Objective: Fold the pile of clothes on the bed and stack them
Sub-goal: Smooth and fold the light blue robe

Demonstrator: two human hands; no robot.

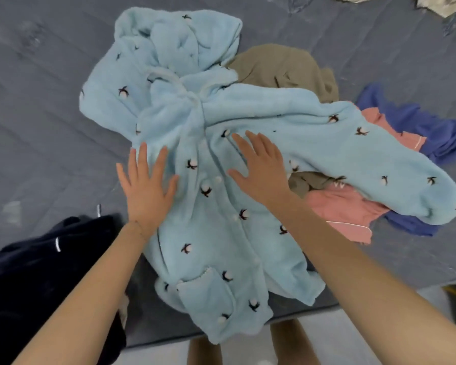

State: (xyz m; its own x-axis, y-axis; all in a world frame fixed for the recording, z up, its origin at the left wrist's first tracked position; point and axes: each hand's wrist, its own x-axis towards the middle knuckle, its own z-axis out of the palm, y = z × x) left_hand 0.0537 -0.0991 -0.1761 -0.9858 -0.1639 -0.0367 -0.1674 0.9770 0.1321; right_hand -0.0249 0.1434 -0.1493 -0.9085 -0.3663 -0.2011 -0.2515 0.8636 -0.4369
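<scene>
Forearms reach to the blue fleece robe point(216, 233), spread on the bed point(37, 114) over the unfolded pile point(337, 206). Left hand point(145, 191) and right hand point(261, 169) press it, fingers point(142, 159) spread. Smoothing, likely; next calls for folding its sleeves inward.

There is one bed point(50, 114). In the middle of it lies one fluffy light blue robe point(248, 114). Two hands lie flat on it: the left hand point(145, 188) and the right hand point(261, 169).

One dark navy piece point(37, 280) is at 8 o'clock. One bright blue piece point(437, 135) is at 3 o'clock.

Brown cloth point(282, 67) shows in two spots, at 1 o'clock and at 4 o'clock. Pink cloth point(340, 212) shows in two spots too, at 3 and 4 o'clock. I cannot tell if each is one piece or two.

Two pale scraps point(437, 3) sit far off at 1 o'clock.
</scene>
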